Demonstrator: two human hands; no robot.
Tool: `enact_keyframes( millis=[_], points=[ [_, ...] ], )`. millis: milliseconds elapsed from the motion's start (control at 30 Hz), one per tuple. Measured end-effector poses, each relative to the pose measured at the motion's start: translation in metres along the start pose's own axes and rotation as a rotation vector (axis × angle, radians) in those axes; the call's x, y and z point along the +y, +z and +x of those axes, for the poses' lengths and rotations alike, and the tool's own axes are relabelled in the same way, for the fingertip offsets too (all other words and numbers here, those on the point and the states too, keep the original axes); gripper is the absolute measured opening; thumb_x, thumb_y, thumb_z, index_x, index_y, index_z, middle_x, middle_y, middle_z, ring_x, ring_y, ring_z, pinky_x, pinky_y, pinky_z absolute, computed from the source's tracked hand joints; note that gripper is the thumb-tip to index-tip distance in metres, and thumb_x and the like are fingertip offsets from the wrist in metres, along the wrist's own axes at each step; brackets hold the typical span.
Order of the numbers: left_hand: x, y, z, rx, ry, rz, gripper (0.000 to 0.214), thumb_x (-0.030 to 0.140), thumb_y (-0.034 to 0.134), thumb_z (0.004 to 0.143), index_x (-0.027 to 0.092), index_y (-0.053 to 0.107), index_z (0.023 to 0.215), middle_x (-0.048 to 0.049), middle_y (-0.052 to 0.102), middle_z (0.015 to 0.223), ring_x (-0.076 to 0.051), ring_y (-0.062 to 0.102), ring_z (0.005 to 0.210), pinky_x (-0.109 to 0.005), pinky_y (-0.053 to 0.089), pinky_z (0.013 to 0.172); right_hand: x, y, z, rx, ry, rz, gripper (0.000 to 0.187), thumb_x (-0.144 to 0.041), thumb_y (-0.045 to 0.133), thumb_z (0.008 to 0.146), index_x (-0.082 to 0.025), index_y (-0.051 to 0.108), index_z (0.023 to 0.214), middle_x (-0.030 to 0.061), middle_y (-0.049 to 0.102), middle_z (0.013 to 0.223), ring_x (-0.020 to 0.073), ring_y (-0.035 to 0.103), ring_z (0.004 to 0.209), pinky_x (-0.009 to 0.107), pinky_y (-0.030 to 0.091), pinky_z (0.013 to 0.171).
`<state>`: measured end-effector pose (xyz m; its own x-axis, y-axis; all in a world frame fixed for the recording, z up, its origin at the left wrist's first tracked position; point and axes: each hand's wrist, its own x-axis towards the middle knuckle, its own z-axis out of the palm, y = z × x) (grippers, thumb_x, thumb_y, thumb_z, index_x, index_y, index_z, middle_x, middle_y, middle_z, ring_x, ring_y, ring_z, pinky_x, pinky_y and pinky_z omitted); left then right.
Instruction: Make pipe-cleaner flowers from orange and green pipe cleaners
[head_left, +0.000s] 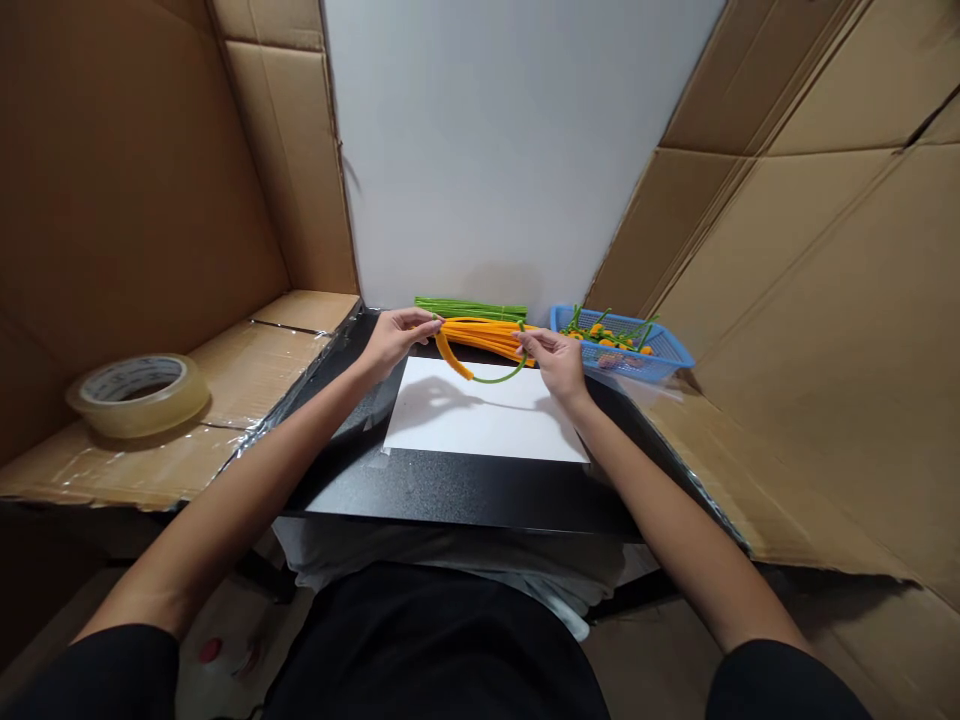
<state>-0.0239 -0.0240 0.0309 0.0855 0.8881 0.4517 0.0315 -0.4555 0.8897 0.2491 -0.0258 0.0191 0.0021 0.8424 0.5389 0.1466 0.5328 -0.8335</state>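
My left grip point(397, 342) and my right grip point(553, 360) are each pressed together, pinching opposite ends of one bent chenille stem point(474, 376). The stem is orange on my left and green on my right, the two colours meeting near the bottom of a sagging U between my hands. That U hangs just above the far part of a white paper sheet point(484, 410), which lies on the black bench point(457, 490).

Right behind the stem lies a bundle of orange chenille stems point(484, 337), and my right grip overlaps its end in this view. Beyond it, a neat bundle of green chenille stems point(471, 309) sits against the white wall point(510, 150).

Past my right hand stands a blue plastic basket point(622, 348) with lattice sides. It holds a jumble of small orange pieces with green stems poking up, but they are too small here to make out exactly. Well off to my left, a roll of clear packing tape point(139, 395) lies on a cardboard ledge point(262, 390), apart from the bench.
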Motion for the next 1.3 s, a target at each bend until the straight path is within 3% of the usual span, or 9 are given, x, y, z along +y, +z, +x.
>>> enact_keyframes(
  millis=[100,300,367,467,667,933,1300],
  points=[
    [-0.003,0.017,-0.009,-0.054,-0.066,-0.105,0.054,0.064,0.082,0.067,0.017,0.073,0.092,-0.0086,0.076,0.095,-0.018,0.069,0.086,-0.03,0.053,0.077,-0.007,0.009,-0.01,-0.09,-0.127,-0.19,0.04,-0.059,0.067,0.086,-0.021,0.078,0.087,0.0031,0.071,0.073,0.0188,0.064,0.067,0.032,0.051,0.07],
    [-0.007,0.044,-0.027,-0.269,-0.281,-0.151,0.05,0.063,0.08,0.072,0.018,0.076,0.093,-0.0027,0.069,0.08,-0.012,0.06,0.071,-0.026,0.047,0.071,-0.01,0.018,-0.025,-0.271,-0.445,-0.567,0.028,-0.038,0.055,0.099,-0.022,0.077,0.106,0.0092,0.077,0.095,0.0238,0.068,0.086,0.036,0.05,0.083],
    [-0.007,0.046,-0.029,-0.302,-0.337,-0.158,0.049,0.063,0.08,0.072,0.017,0.077,0.091,-0.0027,0.068,0.079,-0.012,0.058,0.071,-0.025,0.047,0.071,-0.009,0.016,-0.026,-0.276,-0.478,-0.627,0.027,-0.036,0.057,0.099,-0.021,0.074,0.113,0.0093,0.077,0.096,0.0239,0.068,0.085,0.035,0.05,0.082],
    [-0.006,0.044,-0.029,-0.34,-0.418,-0.161,0.052,0.064,0.079,0.072,0.017,0.078,0.094,-0.005,0.068,0.08,-0.014,0.06,0.073,-0.027,0.048,0.07,-0.009,0.012,-0.025,-0.259,-0.501,-0.685,0.025,-0.038,0.058,0.098,-0.021,0.074,0.108,0.0087,0.076,0.088,0.0234,0.067,0.08,0.034,0.049,0.079],
    [-0.007,0.042,-0.028,-0.386,-0.494,-0.196,0.042,0.055,0.082,0.073,0.016,0.076,0.085,-0.0063,0.07,0.086,-0.014,0.06,0.074,-0.028,0.049,0.07,-0.017,0.009,-0.025,-0.394,-0.696,-0.784,0.036,-0.038,0.046,0.105,-0.022,0.078,0.098,0.0088,0.073,0.085,0.0215,0.063,0.079,0.034,0.046,0.077],
    [-0.004,0.045,-0.032,-0.474,-0.546,-0.192,0.04,0.048,0.085,0.067,0.013,0.075,0.084,-0.0042,0.067,0.081,-0.013,0.058,0.073,-0.023,0.044,0.065,-0.014,0.012,-0.025,-0.476,-0.87,-0.676,0.033,-0.034,0.047,0.105,-0.025,0.077,0.094,0.0064,0.069,0.083,0.0187,0.06,0.078,0.03,0.045,0.071],
    [0.002,0.045,-0.032,-0.531,-0.629,-0.302,0.024,0.033,0.078,0.076,0.011,0.074,0.086,-0.0047,0.066,0.076,-0.013,0.057,0.071,-0.024,0.044,0.067,-0.017,0.012,-0.025,-0.396,-0.851,-0.56,0.029,-0.035,0.051,0.104,-0.023,0.077,0.097,0.0068,0.07,0.084,0.0184,0.062,0.077,0.031,0.049,0.07]
  ],
)
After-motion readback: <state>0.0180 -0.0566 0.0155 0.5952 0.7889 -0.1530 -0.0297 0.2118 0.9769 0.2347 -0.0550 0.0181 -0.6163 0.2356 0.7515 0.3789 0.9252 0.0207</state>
